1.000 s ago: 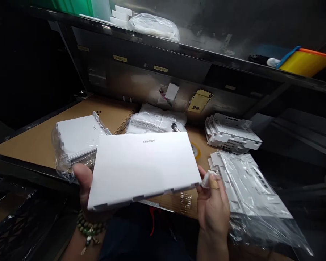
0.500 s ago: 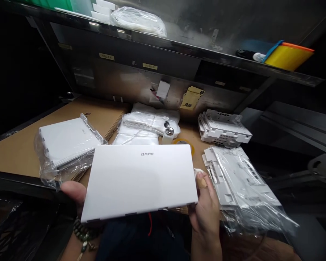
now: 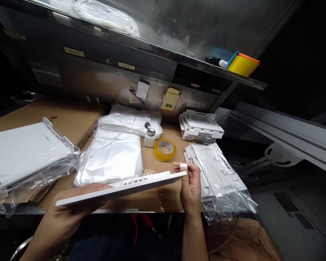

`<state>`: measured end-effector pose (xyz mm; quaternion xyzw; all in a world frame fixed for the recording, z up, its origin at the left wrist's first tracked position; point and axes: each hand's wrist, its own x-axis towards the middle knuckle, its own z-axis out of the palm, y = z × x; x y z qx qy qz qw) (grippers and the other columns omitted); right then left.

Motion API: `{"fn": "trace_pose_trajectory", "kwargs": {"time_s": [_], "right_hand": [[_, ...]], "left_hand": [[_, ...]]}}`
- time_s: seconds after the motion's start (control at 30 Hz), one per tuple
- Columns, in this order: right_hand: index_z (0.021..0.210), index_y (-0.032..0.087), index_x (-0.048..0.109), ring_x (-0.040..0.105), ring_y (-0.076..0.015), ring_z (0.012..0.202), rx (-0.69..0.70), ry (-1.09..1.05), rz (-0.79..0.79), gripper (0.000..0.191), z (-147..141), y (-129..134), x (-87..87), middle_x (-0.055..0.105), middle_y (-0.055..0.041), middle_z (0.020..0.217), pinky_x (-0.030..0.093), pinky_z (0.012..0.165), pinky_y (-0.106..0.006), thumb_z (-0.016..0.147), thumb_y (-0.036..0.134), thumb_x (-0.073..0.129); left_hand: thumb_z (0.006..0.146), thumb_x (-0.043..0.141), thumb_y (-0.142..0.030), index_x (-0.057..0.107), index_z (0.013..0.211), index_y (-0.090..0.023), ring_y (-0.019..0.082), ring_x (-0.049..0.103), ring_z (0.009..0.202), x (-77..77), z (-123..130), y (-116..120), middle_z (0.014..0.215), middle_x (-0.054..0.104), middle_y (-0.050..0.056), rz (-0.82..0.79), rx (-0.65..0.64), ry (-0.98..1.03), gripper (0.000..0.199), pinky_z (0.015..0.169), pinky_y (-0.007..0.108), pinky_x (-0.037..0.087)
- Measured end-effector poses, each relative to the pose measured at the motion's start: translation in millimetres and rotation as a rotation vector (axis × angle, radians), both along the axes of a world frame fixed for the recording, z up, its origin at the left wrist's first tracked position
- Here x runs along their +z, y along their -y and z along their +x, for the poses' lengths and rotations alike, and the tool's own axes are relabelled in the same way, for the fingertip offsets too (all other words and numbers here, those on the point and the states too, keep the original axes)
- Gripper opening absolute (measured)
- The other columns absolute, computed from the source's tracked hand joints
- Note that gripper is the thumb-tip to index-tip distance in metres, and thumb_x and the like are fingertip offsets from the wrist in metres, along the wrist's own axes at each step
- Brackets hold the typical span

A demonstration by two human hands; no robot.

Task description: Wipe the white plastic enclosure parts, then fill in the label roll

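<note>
A white plastic panel [image 3: 122, 190] is held nearly edge-on above the front of the bench, its slotted side facing away from me. My left hand [image 3: 78, 203] grips its left part, the fingers partly hidden by it. At the panel's right end, my right hand [image 3: 189, 183] pinches the corner; a white wrap circles one finger. Behind the panel lie clear plastic bags [image 3: 114, 156], a roll of yellow tape [image 3: 165, 150] and a small white bottle with a metal cap [image 3: 149, 138].
Bagged white panels [image 3: 24, 148] rest on flat cardboard [image 3: 67, 108] at left. More white parts [image 3: 201, 127] and a bagged stack [image 3: 220, 170] stand at right. A metal shelf [image 3: 152, 49] crosses above; red-handled pliers [image 3: 146, 220] are below the bench edge.
The panel has tipped from showing its broad lettered face to nearly edge-on. My left hand now reaches further along it. The view has shifted right, and the tape is uncovered.
</note>
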<state>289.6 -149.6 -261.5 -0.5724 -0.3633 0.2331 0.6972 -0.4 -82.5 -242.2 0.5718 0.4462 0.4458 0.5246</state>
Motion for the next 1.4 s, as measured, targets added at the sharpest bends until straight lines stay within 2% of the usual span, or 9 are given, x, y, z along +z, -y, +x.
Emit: {"fn": "trace_pose_trajectory", "kwargs": {"time_s": [0.1,0.2,0.37,0.57,0.93,1.2,1.3,1.37,1.4], "right_hand": [[0.113,0.025,0.052,0.063,-0.0111,0.06,-0.049,-0.089,-0.01,0.029,2,2,6.4,0.076,-0.0029,0.104,0.05,0.055,-0.025,0.101,0.05,0.062],[0.113,0.026,0.051,0.063,-0.0103,0.053,0.043,-0.231,-0.035,0.03,-2,7,12.7,0.076,-0.0024,0.105,0.047,0.045,-0.023,0.101,0.051,0.063],[0.112,0.025,0.054,0.072,-0.0151,0.065,0.068,-0.298,-0.055,0.036,-9,9,16.6,0.075,-0.002,0.097,0.052,0.049,-0.023,0.096,0.053,0.069],[0.112,0.026,0.054,0.074,-0.019,0.064,0.056,-0.35,-0.076,0.043,-14,5,15.1,0.076,-0.0005,0.09,0.055,0.05,-0.028,0.091,0.056,0.075],[0.11,0.026,0.056,0.074,-0.0217,0.064,0.056,-0.394,-0.106,0.045,-24,2,17.9,0.077,-0.0008,0.087,0.057,0.054,-0.033,0.087,0.058,0.076],[0.108,0.025,0.058,0.07,-0.0186,0.061,0.015,-0.43,-0.129,0.045,-22,2,16.2,0.072,0.0038,0.078,0.056,0.058,-0.032,0.085,0.058,0.079],[0.103,0.024,0.06,0.066,-0.0163,0.06,0.002,-0.435,-0.113,0.038,-21,4,16.5,0.07,0.0038,0.073,0.051,0.055,-0.027,0.087,0.054,0.077],[0.097,0.022,0.06,0.06,-0.0144,0.057,-0.023,-0.424,-0.064,0.031,-23,7,19.2,0.068,0.0036,0.068,0.047,0.054,-0.025,0.089,0.049,0.073],[0.095,0.022,0.059,0.057,-0.0136,0.056,-0.042,-0.411,-0.038,0.028,-24,9,21.1,0.066,0.0037,0.065,0.045,0.053,-0.024,0.091,0.048,0.07]], "left_hand": [[0.082,0.08,-0.046,0.086,0.091,-0.038,0.029,0.079,0.088,9.4,4,4,0.096,0.084,0.002,0.153,-0.101,-0.125,0.014,0.082,0.034,0.066],[0.083,0.079,-0.046,0.087,0.092,-0.037,0.029,0.077,0.092,15.7,7,6,0.097,0.084,0.003,0.111,-0.109,-0.154,0.015,0.085,0.034,0.064],[0.08,0.084,-0.041,0.087,0.092,-0.036,0.027,0.076,0.094,16.6,8,7,0.096,0.084,0.003,0.081,-0.095,-0.108,0.013,0.084,0.031,0.061],[0.082,0.084,-0.039,0.087,0.093,-0.032,0.027,0.078,0.09,13.7,8,3,0.094,0.084,0.006,0.126,-0.143,-0.07,0.014,0.079,0.03,0.062],[0.077,0.088,-0.039,0.087,0.089,-0.03,0.029,0.077,0.091,10.9,2,3,0.092,0.084,0.005,0.054,-0.057,-0.041,0.015,0.083,0.033,0.063],[0.081,0.086,-0.036,0.087,0.094,-0.031,0.03,0.078,0.089,7.1,1,-5,0.093,0.084,0.009,0.131,-0.157,-0.025,0.015,0.076,0.033,0.065],[0.087,0.081,-0.042,0.087,0.094,-0.029,0.032,0.079,0.095,3.1,1,-5,0.093,0.084,0.01,0.196,-0.238,-0.038,0.016,0.097,0.042,0.061],[0.082,0.081,-0.059,0.086,0.104,-0.026,0.036,0.073,0.116,-0.8,4,-2,0.107,0.083,0.013,0.255,-0.245,0.029,0.04,0.12,0.049,0.043],[0.077,0.081,-0.068,0.083,0.115,-0.026,0.038,0.064,0.132,-2.5,7,0,0.123,0.079,0.013,0.261,-0.19,0.111,0.057,0.127,0.049,0.033]]}}
